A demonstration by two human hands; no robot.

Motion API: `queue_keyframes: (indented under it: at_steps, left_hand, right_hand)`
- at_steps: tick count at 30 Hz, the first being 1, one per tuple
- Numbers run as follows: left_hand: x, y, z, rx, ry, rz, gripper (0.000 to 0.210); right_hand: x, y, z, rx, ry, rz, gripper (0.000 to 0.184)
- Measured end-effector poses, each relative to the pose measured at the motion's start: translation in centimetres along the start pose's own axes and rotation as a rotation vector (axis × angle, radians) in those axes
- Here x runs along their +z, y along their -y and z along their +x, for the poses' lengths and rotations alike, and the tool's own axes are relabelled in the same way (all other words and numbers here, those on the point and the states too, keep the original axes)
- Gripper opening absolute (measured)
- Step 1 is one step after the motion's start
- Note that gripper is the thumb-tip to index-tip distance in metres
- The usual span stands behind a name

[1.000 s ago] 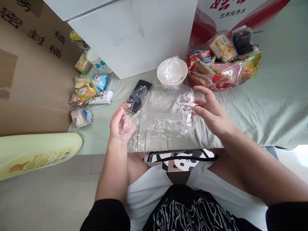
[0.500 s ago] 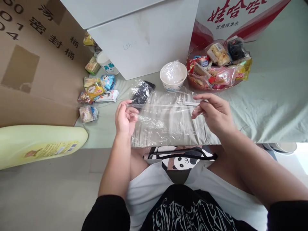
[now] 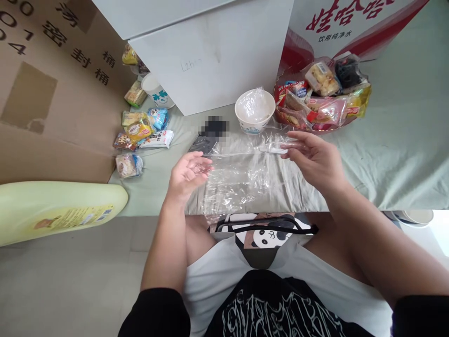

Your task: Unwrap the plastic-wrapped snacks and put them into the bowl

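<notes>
A crinkled sheet of clear plastic film point(image 3: 242, 180) stretches between my hands above the cloth, with its lower part hanging near the table's front edge. My left hand point(image 3: 187, 175) is closed, fingers bent together on the film's left end. At the other end, my right hand point(image 3: 314, 157) pinches the film between thumb and fingers. A narrow white strip point(image 3: 277, 150) shows beside the right fingertips. Just behind the left hand lies a flat black object point(image 3: 206, 142), partly blurred out. A white paper bowl point(image 3: 255, 117) with clear plastic inside stands behind the film.
A red-rimmed basket point(image 3: 336, 128) of wrapped snacks stands right of the bowl. White boxes point(image 3: 210, 70) rise behind. At left are several snack packets point(image 3: 140, 128), a paper cup point(image 3: 157, 91), a cardboard box point(image 3: 70, 131) and a pale yellow bottle point(image 3: 63, 196).
My left hand has moved slightly right and turned, bringing the hands closer together. The film has shifted right and folded, uncovering more of the black object.
</notes>
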State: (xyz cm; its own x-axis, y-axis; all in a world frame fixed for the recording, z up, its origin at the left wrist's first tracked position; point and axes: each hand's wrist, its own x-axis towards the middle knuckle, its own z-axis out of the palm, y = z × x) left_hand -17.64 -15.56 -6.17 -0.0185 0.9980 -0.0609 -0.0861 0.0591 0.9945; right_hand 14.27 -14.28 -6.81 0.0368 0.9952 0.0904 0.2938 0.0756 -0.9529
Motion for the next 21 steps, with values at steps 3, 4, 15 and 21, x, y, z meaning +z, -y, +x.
queue_keyframes:
  at_steps: [3, 4, 15, 21]
  left_hand:
    - [-0.1, 0.3, -0.4, -0.115, 0.109, 0.15, 0.046]
    - [-0.1, 0.5, -0.4, -0.103, 0.08, 0.176, 0.042]
    - [-0.7, 1.3, 0.5, 0.223, -0.29, 0.371, 0.019]
    - [-2.1, 2.3, 1.4, 0.506, -0.334, 0.456, 0.033]
  right_hand:
    - [-0.2, -0.1, 0.2, -0.017, -0.023, 0.018, 0.033]
    - [-0.2, -0.2, 0.2, -0.019, -0.021, 0.012, 0.034]
    - [-0.9, -0.4, 0.4, -0.227, -0.107, -0.395, 0.01]
    - [-1.5, 1.5, -0.1, -0.388, -0.02, -0.28, 0.023]
